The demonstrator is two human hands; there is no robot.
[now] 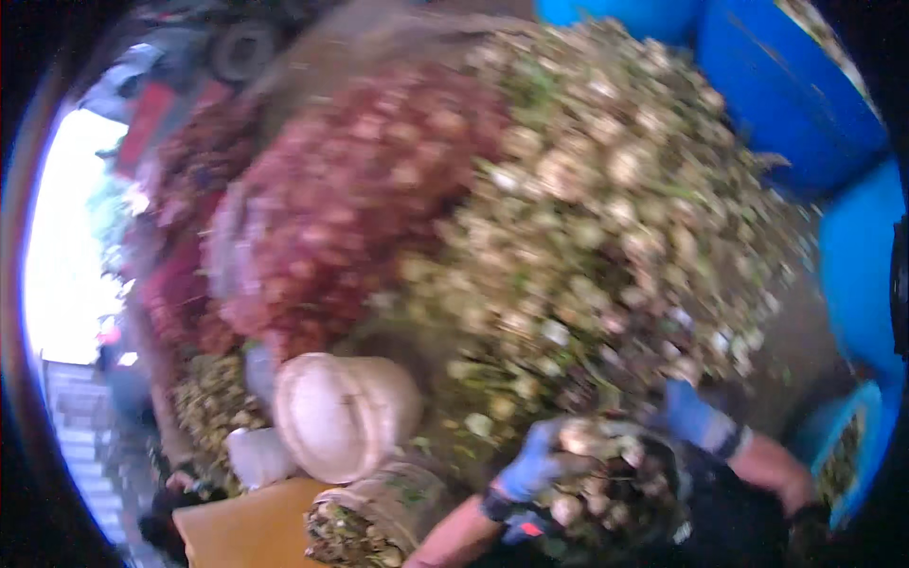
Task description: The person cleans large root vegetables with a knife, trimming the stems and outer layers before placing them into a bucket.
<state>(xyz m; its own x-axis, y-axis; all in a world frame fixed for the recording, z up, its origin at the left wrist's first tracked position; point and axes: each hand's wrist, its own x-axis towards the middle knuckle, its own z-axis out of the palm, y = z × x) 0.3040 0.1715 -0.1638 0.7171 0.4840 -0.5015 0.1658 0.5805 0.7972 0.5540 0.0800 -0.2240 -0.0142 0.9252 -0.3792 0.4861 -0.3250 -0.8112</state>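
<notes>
My left hand [534,460], in a blue glove, is at the left side of a dark container of pale bulbs [598,497] that look like onions. Its fingers meet the bulbs near a larger bulb [581,434], but blur hides whether they grip one. My right hand [692,415], also gloved in blue, is above the container's far right edge, by the near edge of a big heap of bulbs [568,241]. What its fingers touch is too blurred to tell. Green leaves and loose dry skins are mixed through the heap.
Red mesh sacks [369,177] full of bulbs lie left of the heap. A white bucket [341,419], a smaller white container [259,456], a tipped bucket of scraps [405,493] and a yellow-orange panel [248,529] are at lower left. Blue barrels [788,92] line the right.
</notes>
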